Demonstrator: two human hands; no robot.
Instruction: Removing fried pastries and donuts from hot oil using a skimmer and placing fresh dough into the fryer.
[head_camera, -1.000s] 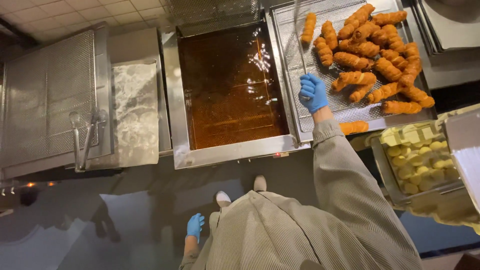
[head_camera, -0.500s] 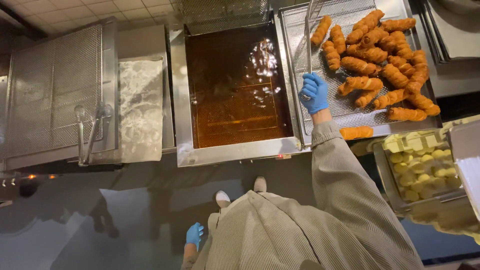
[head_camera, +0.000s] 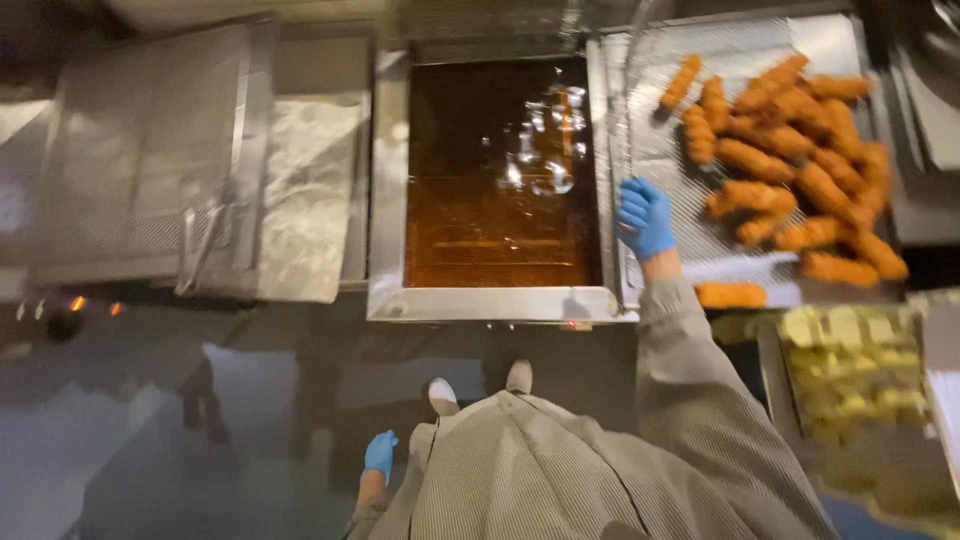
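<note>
My right hand (head_camera: 645, 215), in a blue glove, is at the left edge of a wire draining tray (head_camera: 660, 150). It is closed around a thin long metal tool (head_camera: 628, 90) that runs up along that edge. Several golden breaded fried pieces (head_camera: 790, 180) lie heaped on the tray to the right of the hand. One fried piece (head_camera: 730, 294) rests on the tray's front lip. Just left of the hand is a fryer vat of dark oil (head_camera: 500, 180). My left hand (head_camera: 380, 452), also gloved in blue, hangs by my side holding nothing.
A steel cover (head_camera: 140, 150) with a handle (head_camera: 205, 235) closes the vat on the left, with crumpled foil (head_camera: 310, 190) beside it. A container of pale yellow pieces (head_camera: 850, 380) stands at the lower right. My shoes (head_camera: 520, 375) are on the dark floor below the fryer rim (head_camera: 490, 305).
The view has drifted, so the fryer and tray sit further right and lower. My right hand stays at the tray's left edge on the tool. My left hand still hangs down.
</note>
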